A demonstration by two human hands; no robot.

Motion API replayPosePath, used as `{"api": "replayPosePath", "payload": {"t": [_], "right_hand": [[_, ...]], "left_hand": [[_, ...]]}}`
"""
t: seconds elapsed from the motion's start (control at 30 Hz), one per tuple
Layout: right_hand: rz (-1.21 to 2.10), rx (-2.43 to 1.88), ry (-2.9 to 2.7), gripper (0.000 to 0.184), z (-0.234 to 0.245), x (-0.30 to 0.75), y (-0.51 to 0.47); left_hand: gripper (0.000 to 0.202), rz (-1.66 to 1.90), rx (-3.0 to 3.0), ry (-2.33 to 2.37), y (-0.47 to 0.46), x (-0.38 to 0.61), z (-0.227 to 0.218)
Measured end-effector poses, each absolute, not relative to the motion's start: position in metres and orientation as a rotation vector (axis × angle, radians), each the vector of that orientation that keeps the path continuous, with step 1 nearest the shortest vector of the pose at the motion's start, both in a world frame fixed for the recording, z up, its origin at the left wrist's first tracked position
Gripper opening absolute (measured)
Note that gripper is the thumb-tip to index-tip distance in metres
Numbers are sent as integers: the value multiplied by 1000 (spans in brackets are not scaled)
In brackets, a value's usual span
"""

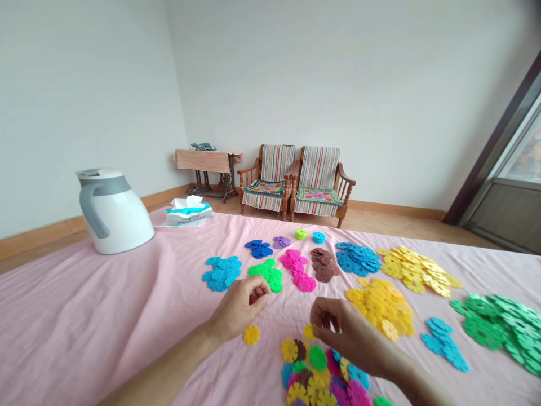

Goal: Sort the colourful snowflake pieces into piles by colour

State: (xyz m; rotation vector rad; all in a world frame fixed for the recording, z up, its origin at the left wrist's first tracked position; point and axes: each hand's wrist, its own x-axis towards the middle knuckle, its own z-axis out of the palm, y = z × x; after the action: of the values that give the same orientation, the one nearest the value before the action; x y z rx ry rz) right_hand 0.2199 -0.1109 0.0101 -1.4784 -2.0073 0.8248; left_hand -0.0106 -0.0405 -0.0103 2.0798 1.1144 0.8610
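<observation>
My left hand (243, 304) is at the near edge of the bright green snowflake-disc pile (267, 273), its fingers curled together. Whatever may be in that pinch is hidden. A single yellow snowflake disc (251, 335) lies on the cloth just below it. My right hand (353, 332) has thumb and fingers closed at a yellow disc (310, 331), above the mixed heap of coloured discs (319, 375). Close beyond this hand is a yellow-orange pile (382, 304). Pink (299, 270) and brown (324, 265) piles lie farther back.
Sorted disc piles spread across the pink cloth (127, 316): light blue (222, 273), dark blue (258, 248), blue (358, 259), yellow (416, 269) and green (502, 327). A white jug (118, 217) and tissue pack (189, 213) stand at the left. Two armchairs (319, 180) are beyond.
</observation>
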Motion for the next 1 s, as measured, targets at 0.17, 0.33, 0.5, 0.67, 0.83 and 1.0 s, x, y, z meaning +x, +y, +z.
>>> {"api": "replayPosePath", "payload": {"t": [0.17, 0.33, 0.5, 0.67, 0.83, 1.0], "right_hand": [[774, -1527, -1897, 6, -3, 220, -102], [828, -1559, -1756, 4, -16, 218, -94], [855, -1530, -1709, 6, -21, 218, -92], [861, -1499, -1727, 9, -21, 220, -92], [868, -1516, -1724, 10, -20, 220, -91], [858, -1511, -1739, 8, -17, 220, -92]], "left_hand": [[11, 851, 2071, 1114, -40, -11, -8], [13, 836, 2071, 1096, -42, -10, -7], [13, 825, 2078, 1083, -44, -8, -7], [14, 821, 2088, 1108, -44, -9, -9], [14, 816, 2110, 1098, -42, -11, -11], [15, 818, 2108, 1101, -41, -11, -10]]}}
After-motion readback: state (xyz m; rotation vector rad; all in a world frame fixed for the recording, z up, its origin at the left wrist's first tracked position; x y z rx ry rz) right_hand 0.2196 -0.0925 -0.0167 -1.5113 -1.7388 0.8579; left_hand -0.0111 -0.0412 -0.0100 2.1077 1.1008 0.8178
